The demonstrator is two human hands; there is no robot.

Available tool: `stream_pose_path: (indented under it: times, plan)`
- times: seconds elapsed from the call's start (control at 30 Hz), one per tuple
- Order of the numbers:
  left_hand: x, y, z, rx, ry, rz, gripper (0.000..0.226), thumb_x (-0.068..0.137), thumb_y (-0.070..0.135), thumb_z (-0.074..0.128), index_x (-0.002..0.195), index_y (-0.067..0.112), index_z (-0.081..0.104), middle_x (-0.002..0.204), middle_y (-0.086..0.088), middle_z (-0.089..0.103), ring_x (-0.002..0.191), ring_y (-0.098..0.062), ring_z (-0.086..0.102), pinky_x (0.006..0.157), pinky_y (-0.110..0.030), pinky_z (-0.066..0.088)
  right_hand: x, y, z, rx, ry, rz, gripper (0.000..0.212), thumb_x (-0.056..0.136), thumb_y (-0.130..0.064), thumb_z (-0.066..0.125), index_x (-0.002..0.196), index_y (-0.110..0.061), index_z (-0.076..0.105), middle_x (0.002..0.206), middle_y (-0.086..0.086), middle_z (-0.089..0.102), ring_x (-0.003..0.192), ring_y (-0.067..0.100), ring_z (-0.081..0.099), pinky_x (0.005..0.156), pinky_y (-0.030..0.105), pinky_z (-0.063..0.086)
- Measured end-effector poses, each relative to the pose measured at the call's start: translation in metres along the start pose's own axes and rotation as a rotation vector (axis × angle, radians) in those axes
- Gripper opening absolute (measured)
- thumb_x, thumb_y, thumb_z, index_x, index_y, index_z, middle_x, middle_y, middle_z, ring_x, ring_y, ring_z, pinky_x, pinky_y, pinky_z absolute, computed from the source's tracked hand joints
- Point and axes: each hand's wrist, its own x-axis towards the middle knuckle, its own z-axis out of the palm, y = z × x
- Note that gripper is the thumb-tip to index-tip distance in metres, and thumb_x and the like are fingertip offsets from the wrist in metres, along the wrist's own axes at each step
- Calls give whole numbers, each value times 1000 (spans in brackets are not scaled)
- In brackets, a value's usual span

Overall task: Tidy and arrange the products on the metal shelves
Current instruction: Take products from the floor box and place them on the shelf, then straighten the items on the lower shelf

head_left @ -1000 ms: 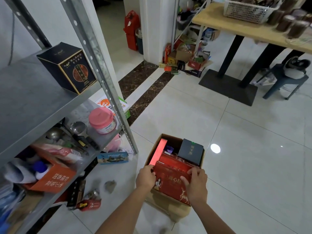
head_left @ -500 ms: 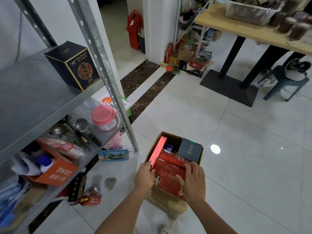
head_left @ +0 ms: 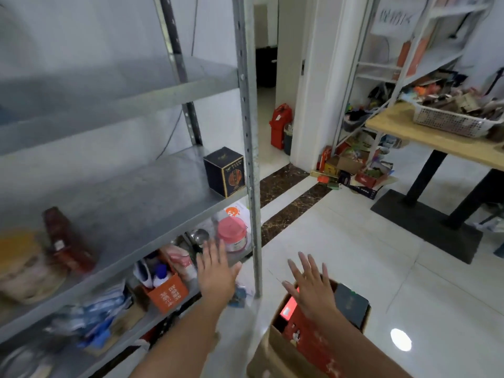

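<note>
Floor: glossy white tiles [head_left: 354, 268] with a dark marble strip ran beside the metal shelves [head_left: 131, 203].
Cardboard box: the open cardboard box [head_left: 268, 350] stood on the tiles nearest the camera, just right of the shelves' front upright.
Box contents: a red carton [head_left: 311, 342] with pale printing lay inside, with a dark flat box [head_left: 350, 305] at its far right.
Right hand: the right hand [head_left: 311, 287] hung palm down over the red carton, fingers straight and spread, gripping nothing; whether it touched the carton could not be told.
Left hand: the left hand [head_left: 215, 271] was spread flat in front of the lower shelf, holding nothing.
Lower shelf: an orange carton [head_left: 166, 293] and a pink-lidded jar [head_left: 231, 237] sat among blurred clutter.
Middle shelf: a black product box [head_left: 225, 171] stood upright at the right front corner, well apart from a blurred dark red pack [head_left: 65, 241] on the left.
Far side: a wooden table [head_left: 436, 137] carried a white basket [head_left: 450, 121]; a red canister [head_left: 281, 126] stood in the doorway.
</note>
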Motion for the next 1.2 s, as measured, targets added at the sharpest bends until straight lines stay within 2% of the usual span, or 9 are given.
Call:
stream_pose_path:
  times: [0.13, 0.2, 0.33, 0.43, 0.5, 0.63, 0.8, 1.07, 1.2]
  plan:
    - [15, -57, -53, -64, 87, -137, 80, 98, 60, 19, 153, 13, -15, 159, -13, -22, 147, -31, -19, 119, -48, -7, 49, -58, -68, -19, 1, -166, 122, 46, -77, -48, 153, -35, -7, 151, 1, -29, 147, 27, -20, 114, 49, -19]
    - [17, -84, -72, -85, 103, -185, 78, 100, 58, 18, 152, 12, -18, 158, -12, -27, 145, -30, -24, 118, -47, -12, 68, -87, -101, -7, 55, -212, 118, 48, -77, -44, 153, -37, -9, 157, 2, -26, 148, 26, -19, 116, 51, -12]
    - [23, -132, -96, -129, 138, -241, 79, 100, 57, 23, 153, 12, -15, 160, -13, -21, 147, -33, -18, 115, -46, -15, 98, -135, -125, -40, 96, -257, 81, 82, -72, -11, 154, -34, -6, 161, 6, -21, 148, 25, -18, 117, 53, -8]
    - [29, -155, -101, -158, 149, -319, 78, 100, 58, 24, 154, 15, -13, 161, -8, -20, 148, -29, -17, 117, -45, -12, 117, -158, -124, -7, 106, -263, 120, 46, -82, -40, 153, -36, -11, 159, 4, -26, 148, 23, -21, 117, 52, -9]
    - [31, -164, -100, -153, 133, -332, 79, 100, 58, 23, 153, 13, -14, 161, -8, -19, 148, -28, -19, 120, -45, -10, 125, -166, -120, 7, 98, -254, 127, 38, -83, -42, 152, -37, -14, 159, 4, -27, 146, 22, -24, 119, 53, -9]
    - [38, -175, -93, -125, 117, -323, 80, 100, 58, 22, 153, 10, -14, 161, -12, -19, 147, -33, -19, 120, -46, -9, 137, -172, -116, 35, 59, -226, 118, 47, -87, -33, 152, -35, -16, 157, 4, -29, 143, 21, -28, 116, 51, -12]
    - [48, -172, -84, -130, 58, -333, 82, 99, 61, 19, 151, 11, -19, 159, -13, -24, 146, -34, -23, 116, -48, -14, 160, -168, -122, 15, 64, -193, 82, 93, -69, 16, 154, -24, -15, 159, 8, -27, 147, 25, -23, 116, 51, -11]
    - [68, -169, -74, -177, 37, -345, 81, 99, 60, 19, 152, 10, -18, 159, -13, -23, 144, -34, -25, 115, -48, -16, 212, -157, -144, 24, 61, -176, 87, 92, -68, 15, 153, -16, -18, 159, 6, -27, 147, 21, -22, 119, 45, -7]
    - [81, -170, -63, -230, 11, -346, 81, 99, 60, 20, 152, 11, -17, 159, -12, -24, 146, -32, -24, 116, -47, -15, 240, -156, -152, 108, 52, -85, 87, 99, -57, 35, 153, -12, -17, 160, 7, -24, 148, 24, -18, 122, 44, -1]
